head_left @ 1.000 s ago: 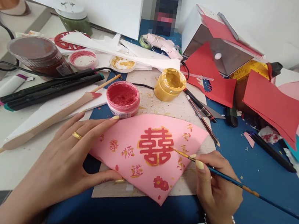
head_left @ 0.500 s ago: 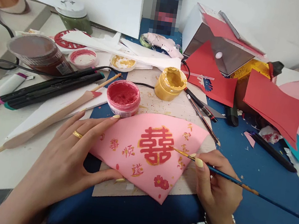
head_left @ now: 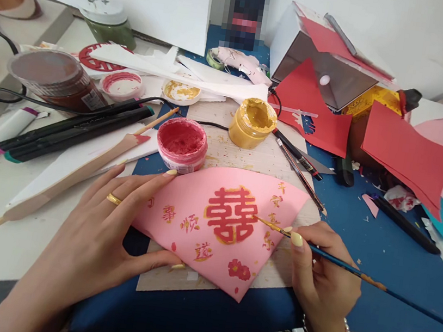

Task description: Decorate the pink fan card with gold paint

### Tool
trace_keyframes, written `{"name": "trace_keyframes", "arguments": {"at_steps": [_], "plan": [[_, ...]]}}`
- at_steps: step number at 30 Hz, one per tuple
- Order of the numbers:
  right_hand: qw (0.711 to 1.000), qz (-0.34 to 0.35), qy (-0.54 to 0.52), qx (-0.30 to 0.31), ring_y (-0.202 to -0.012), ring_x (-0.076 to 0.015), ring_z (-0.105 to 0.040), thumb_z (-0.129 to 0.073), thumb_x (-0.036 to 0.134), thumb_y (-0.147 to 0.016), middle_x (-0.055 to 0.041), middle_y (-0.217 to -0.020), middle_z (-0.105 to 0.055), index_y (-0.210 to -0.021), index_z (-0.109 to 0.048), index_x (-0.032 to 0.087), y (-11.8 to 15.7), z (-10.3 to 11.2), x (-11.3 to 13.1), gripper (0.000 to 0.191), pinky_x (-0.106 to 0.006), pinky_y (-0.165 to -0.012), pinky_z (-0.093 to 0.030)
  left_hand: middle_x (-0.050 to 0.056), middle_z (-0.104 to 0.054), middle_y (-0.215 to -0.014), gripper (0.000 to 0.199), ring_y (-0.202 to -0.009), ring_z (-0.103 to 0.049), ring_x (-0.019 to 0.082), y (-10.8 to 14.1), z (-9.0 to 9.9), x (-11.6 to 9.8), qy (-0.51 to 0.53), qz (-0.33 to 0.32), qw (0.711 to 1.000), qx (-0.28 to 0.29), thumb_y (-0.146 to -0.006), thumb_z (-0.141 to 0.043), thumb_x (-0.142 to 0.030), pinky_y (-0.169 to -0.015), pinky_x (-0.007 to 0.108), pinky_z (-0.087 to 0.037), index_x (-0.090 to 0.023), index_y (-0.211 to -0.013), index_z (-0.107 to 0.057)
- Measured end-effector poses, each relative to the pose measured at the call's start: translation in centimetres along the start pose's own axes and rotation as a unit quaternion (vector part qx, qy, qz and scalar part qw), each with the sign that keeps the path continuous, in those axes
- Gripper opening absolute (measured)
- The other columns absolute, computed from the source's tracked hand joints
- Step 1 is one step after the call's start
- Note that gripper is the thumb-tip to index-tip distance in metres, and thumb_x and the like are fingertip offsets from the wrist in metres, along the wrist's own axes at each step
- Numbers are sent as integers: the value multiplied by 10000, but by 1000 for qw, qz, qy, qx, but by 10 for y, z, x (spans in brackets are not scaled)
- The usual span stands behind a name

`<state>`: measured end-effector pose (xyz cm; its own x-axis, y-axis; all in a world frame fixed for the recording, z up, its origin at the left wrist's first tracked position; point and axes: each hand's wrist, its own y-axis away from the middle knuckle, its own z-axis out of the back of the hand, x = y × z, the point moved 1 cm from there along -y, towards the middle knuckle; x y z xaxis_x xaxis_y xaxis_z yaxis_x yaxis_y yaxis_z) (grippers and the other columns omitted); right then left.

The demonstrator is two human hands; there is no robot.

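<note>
The left hand (head_left: 83, 240) lies open and flat on a pink fan-shaped paper sheet (head_left: 196, 228), its fingers spread across the sheet's left side. The right hand (head_left: 325, 274) pinches a slim blue-handled paintbrush (head_left: 340, 263), its tip at the right edge of the red double-happiness character (head_left: 231, 214) on the sheet.

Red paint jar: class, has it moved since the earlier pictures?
No. The red paint jar sits in the same place against the gold paint jar and the wooden board; only the whole head view shifts slightly.
</note>
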<state>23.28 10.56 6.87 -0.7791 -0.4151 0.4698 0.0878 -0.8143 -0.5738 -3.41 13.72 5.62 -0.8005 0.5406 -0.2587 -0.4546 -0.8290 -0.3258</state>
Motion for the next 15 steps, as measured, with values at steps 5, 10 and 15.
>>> {"name": "trace_keyframes", "arguments": {"at_steps": [5,10,15], "plan": [[1000,-7,-5,-3,-606,-104,-522,-542,130,-787,14,-652,-567,-797,-540,179,1,0,0,51,-245,-548,-412,92,-543,-1221,830,-1119,-493,264,2,2,1,1,2,1000,-2,-700,-518,-646,-1055,478,-289,-191,-1356,-292],[1000,-8,1,-9,-611,-103,-516,-541,124,-790,14,-656,-559,-802,-536,180,2,1,0,58,-248,-552,-407,90,-542,-1223,834,-1134,-484,265,1,3,1,-1,3,1000,-3,-697,-513,-655,-1059,476,-285,-191,-1356,-294],[1000,-11,1,-15,-591,-101,-508,-542,126,-787,17,-649,-552,-791,-538,182,2,0,0,56,-250,-533,-395,89,-543,-1225,843,-1135,-483,264,2,2,0,-6,3,1000,-7,-695,-503,-667,-1056,467,-290,-188,-1357,-294]]}}
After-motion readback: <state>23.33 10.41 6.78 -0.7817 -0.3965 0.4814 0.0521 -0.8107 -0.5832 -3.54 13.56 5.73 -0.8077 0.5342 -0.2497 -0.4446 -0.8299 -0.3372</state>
